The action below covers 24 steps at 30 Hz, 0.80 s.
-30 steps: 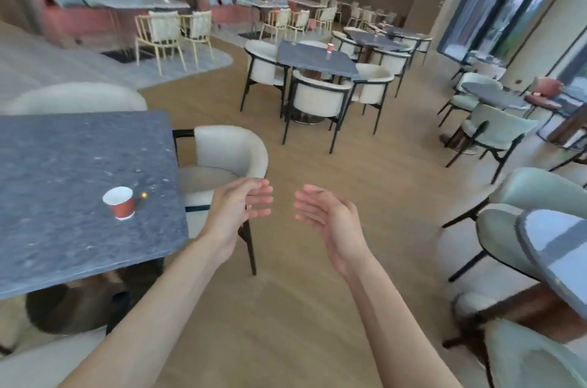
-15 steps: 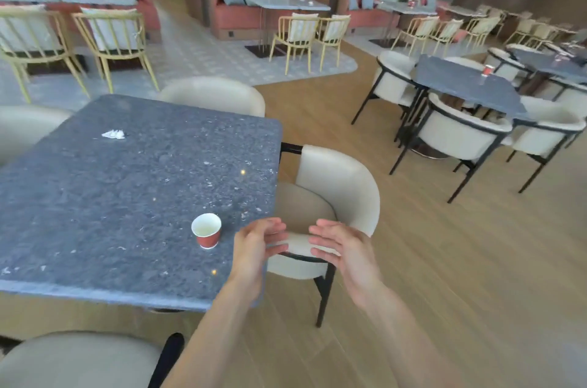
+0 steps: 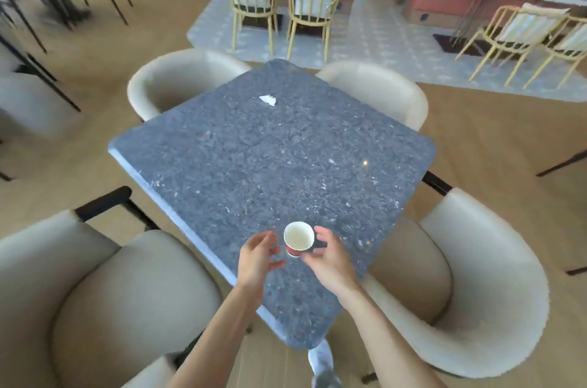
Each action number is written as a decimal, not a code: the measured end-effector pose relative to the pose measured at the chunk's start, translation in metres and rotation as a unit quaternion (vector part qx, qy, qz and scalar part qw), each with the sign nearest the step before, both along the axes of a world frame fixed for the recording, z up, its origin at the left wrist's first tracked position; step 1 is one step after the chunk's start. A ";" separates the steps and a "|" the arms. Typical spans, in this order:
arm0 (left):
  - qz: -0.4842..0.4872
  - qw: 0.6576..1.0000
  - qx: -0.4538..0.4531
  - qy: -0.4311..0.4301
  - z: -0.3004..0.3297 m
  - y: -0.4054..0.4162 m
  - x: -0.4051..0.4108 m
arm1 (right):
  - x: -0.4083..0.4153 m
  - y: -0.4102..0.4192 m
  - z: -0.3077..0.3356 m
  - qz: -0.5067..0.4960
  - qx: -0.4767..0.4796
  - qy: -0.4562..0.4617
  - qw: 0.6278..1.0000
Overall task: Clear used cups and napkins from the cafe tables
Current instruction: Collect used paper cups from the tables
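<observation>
A small red paper cup (image 3: pixel 298 239) with a white inside stands upright near the close corner of the dark grey speckled table (image 3: pixel 273 165). My left hand (image 3: pixel 258 258) hovers just left of the cup, fingers loosely spread and holding nothing. My right hand (image 3: pixel 330 257) is just right of it, with fingers beside the rim and the thumb near the base. I cannot tell whether it touches the cup. A crumpled white napkin (image 3: pixel 267 99) lies near the table's far corner.
Cream tub chairs surround the table: one at the near left (image 3: pixel 95 286), one at the near right (image 3: pixel 476 286), two at the far side (image 3: pixel 178 79). Yellow wooden chairs (image 3: pixel 279 3) stand on a pale rug beyond. My shoe (image 3: pixel 320 362) shows below the table corner.
The view has swung round to face the table from its corner. Both hands have moved forward over the tabletop and now flank the cup, which has not moved on the table.
</observation>
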State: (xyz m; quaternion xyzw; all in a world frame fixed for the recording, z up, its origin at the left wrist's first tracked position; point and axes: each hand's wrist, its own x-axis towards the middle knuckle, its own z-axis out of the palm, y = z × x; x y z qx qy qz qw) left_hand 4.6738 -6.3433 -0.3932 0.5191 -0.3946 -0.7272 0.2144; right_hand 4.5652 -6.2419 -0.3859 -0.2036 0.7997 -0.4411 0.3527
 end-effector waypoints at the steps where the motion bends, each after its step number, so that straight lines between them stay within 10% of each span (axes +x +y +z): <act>1: 0.007 1.000 -0.008 -0.013 -0.007 -0.002 -0.006 | -0.007 -0.010 -0.010 0.044 0.027 0.029 0.998; 10: 0.034 0.991 0.053 -0.114 -0.049 -0.008 -0.065 | -0.075 -0.049 -0.077 0.267 0.158 0.128 0.942; 24: 0.154 0.978 -0.001 -0.142 -0.009 0.001 -0.059 | -0.081 -0.084 -0.055 0.421 0.057 0.138 0.895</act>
